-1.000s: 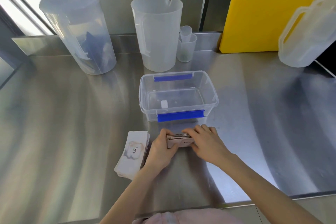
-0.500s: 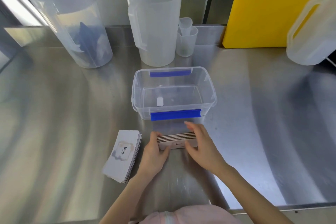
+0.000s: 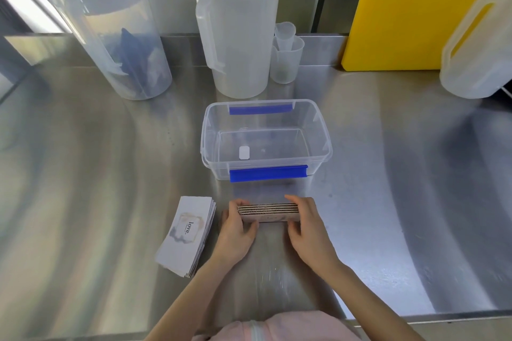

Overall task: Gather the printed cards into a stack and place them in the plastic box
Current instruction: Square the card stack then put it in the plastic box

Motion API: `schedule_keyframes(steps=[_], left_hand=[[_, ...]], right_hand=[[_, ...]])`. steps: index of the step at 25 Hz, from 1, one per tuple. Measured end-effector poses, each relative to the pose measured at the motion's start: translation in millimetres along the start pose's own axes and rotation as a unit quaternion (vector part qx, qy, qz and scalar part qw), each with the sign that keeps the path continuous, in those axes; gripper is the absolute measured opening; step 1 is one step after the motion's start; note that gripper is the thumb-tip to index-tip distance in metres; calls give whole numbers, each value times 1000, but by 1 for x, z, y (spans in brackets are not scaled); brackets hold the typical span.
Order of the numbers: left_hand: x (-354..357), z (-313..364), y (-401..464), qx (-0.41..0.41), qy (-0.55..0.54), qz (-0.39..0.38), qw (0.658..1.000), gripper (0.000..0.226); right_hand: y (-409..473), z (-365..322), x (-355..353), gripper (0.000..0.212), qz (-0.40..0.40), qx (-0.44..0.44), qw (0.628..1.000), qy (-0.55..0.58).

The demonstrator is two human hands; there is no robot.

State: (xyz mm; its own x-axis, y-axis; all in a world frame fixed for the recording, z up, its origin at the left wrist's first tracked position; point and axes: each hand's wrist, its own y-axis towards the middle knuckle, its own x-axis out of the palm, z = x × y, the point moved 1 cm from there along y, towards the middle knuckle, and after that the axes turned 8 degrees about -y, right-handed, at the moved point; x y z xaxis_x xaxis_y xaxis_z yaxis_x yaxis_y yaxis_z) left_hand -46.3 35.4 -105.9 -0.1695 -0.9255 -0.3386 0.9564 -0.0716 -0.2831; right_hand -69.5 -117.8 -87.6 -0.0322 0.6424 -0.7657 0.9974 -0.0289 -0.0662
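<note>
Since a second ago the cards (image 3: 268, 212) have been tipped up from a flat clutch onto their long edge, and both hands have slid out to the bundle's ends. Left hand (image 3: 235, 225) presses the 9 o'clock end, right hand (image 3: 306, 225) the 3 o'clock end; each is closed narrowly on the bundle, thumbs on the near face and fingers (image 3: 293, 198) curled over the top edge. It stands on the steel counter (image 3: 415, 202) just at 6 o'clock of the box (image 3: 266, 171), which sits open and holds only a small white tab. A second stack (image 3: 187, 235) lies flat at 9 o'clock of the left hand, a "love." print facing up.

Judged by look, the cards are light, thin and fairly stiff as a pack, but glossy, so single sheets could slip or fan out if the squeeze eases. Holding by the short ends with pressure inward, or pinching across both broad faces near the middle, seems the safest purchase. The flat stack is harder to lift off smooth steel; sliding a fingertip under one edge should help.
</note>
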Motion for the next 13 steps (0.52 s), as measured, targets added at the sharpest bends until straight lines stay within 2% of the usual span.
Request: schedule_keyframes(steps=[7,10,13], left_hand=[[0,8,1,-8,53,-11,998,36],[-10,21,1,22,2,-18,1000,29],[-22,37,-2,57,-47,8,997,35]], right_hand=[[1,2,-3,41,-31,2,1000,-1],[6,-4,-9,41,-20,7,999,38],[10,-15,-13,42,-4,12,993,115]])
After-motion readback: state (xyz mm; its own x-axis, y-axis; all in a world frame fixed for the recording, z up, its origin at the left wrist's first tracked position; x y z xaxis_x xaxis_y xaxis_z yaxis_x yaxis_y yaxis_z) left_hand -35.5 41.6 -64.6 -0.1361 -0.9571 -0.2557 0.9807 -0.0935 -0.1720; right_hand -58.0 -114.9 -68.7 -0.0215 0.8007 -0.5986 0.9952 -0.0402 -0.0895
